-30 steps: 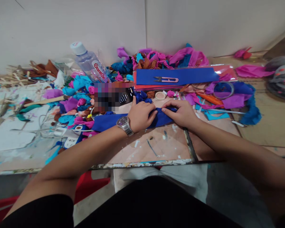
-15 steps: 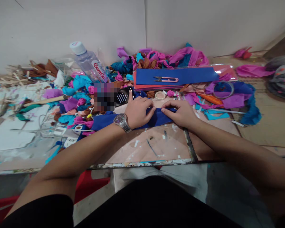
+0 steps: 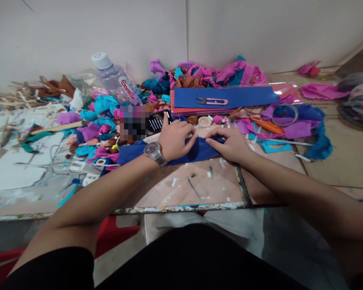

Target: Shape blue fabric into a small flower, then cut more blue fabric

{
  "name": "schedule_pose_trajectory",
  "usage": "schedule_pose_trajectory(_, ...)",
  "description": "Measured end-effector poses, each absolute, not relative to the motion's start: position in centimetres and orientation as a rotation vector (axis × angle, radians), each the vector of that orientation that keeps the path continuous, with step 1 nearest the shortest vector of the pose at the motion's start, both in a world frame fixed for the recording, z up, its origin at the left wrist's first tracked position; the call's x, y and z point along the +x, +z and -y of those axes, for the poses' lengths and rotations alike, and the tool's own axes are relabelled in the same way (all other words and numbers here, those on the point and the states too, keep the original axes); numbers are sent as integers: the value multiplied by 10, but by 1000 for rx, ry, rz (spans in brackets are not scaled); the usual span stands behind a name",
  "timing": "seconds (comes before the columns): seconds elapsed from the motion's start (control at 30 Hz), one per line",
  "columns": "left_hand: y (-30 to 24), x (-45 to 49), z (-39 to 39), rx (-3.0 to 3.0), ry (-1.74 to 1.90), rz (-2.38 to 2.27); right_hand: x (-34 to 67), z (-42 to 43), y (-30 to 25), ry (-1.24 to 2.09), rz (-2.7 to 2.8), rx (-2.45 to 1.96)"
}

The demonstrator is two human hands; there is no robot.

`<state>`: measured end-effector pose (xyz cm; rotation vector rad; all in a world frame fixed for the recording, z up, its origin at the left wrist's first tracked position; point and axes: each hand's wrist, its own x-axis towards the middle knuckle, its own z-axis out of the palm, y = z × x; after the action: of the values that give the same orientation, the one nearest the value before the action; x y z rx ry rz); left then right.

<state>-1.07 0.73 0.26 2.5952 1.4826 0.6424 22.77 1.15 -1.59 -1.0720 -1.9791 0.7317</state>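
A long strip of dark blue crepe paper (image 3: 201,152) lies across the table in front of me. My left hand (image 3: 176,141), with a metal watch on the wrist, pinches the strip's upper edge between thumb and fingers. Its index finger points up toward a dark phone-like screen (image 3: 156,123). A short way to the right, my right hand (image 3: 230,146) pinches the same edge with thumb and forefinger. Between the two hands the edge looks folded or gathered. The strip's left part runs on under my left wrist.
Behind my hands, thread snips (image 3: 212,101) rest on a stack of coloured sheets (image 3: 245,95). A clear bottle (image 3: 115,80) leans at the back left. Tape rolls (image 3: 204,121), crumpled paper scraps (image 3: 104,105) and a power strip (image 3: 89,167) surround the work area. The table's front edge (image 3: 181,209) is close.
Both hands keep their pinch on the blue crepe paper with barely any movement. The view has shifted very slightly.
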Motion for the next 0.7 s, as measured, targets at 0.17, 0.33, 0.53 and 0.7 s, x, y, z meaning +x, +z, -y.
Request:
schedule_pose_trajectory(0.17,0,-7,-3,2617,624,-1455,228,-11,-16,735,1990,-1064)
schedule_pose_trajectory(0.33,-1,-6,0,2642,572,-1449,228,-12,-16,732,1987,-1040)
schedule_pose_trajectory(0.53,8,1,7,2683,462,-1455,228,-12,-18,733,1989,-1054)
schedule_pose_trajectory(0.7,22,-1,24,2661,375,-1496,228,-12,-20,759,1978,-1047)
